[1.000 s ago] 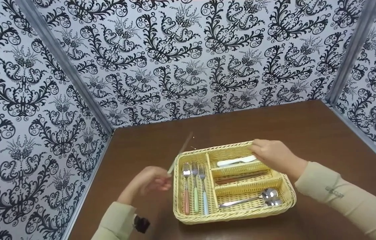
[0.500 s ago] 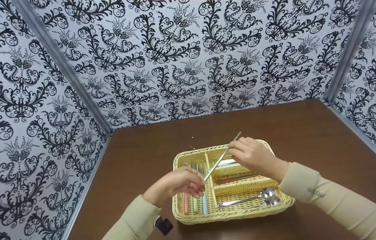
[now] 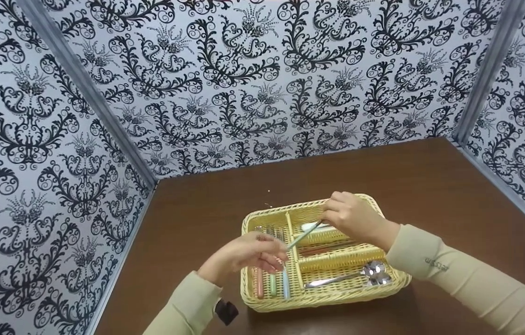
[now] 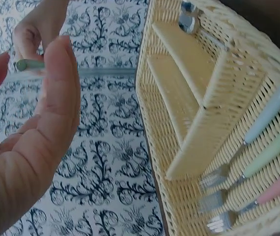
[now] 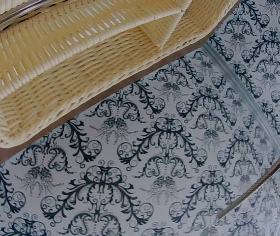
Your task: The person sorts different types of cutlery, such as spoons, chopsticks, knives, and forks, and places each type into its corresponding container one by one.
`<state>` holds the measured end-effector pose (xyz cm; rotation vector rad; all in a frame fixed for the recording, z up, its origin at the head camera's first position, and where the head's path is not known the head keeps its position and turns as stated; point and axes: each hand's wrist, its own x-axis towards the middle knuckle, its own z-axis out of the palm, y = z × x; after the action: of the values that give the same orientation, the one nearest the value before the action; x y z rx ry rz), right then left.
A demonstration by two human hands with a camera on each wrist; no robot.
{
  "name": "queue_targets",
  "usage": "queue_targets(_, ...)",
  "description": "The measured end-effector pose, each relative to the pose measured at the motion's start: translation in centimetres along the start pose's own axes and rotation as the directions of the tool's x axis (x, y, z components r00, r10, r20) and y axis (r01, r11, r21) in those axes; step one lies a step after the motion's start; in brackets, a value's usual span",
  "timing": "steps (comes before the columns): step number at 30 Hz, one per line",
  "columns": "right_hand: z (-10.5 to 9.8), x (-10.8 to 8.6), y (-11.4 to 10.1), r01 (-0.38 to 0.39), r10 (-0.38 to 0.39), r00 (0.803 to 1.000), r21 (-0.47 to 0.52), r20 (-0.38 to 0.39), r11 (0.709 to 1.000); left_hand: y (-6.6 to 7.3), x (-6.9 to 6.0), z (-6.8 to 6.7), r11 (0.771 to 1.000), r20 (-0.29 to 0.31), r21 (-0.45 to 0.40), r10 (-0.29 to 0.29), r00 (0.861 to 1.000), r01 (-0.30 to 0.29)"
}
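A thin table knife (image 3: 303, 236) with a pale green handle slants above the yellow wicker cutlery basket (image 3: 323, 304). My right hand (image 3: 353, 216) pinches its metal end, over the basket's far side. In the right wrist view a ridged metal blade (image 5: 258, 186) sticks out beside the fingers. My left hand (image 3: 255, 253) is over the fork compartment, by the handle's end. The left wrist view shows its thumb and fingers apart, with the green handle end (image 4: 29, 64) between them. Three forks with pink, green and blue handles (image 3: 286, 284) lie beneath, partly hidden.
A white-handled utensil (image 3: 310, 226) lies in the basket's far compartment, reddish-brown sticks (image 3: 323, 250) in the middle one, and shiny spoons (image 3: 376, 273) in the near one. Brown tabletop (image 3: 197, 209) surrounds the basket, with patterned walls (image 3: 253, 93) behind.
My left hand has carried the knife from left of the basket to over it. My right hand has left the rim and taken the blade; the knife has since tipped lower, and my left fingers have parted.
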<state>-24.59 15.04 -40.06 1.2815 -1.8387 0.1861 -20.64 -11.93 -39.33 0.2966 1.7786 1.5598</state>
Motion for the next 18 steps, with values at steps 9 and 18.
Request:
queue_targets(9,2.0,-4.1,1.0,-0.356,0.322,0.809,-0.027,0.491,0.934,-4.1,0.3,-4.9,0.995,-0.423,0.062,0.094,0.901,-0.075)
queue_targets(18,5.5,-6.3,-0.4,-0.327,0.270,0.559,-0.091,0.784,0.941,-7.8,0.1,-7.4,0.998,-0.591,0.065,0.048,0.805,-0.012)
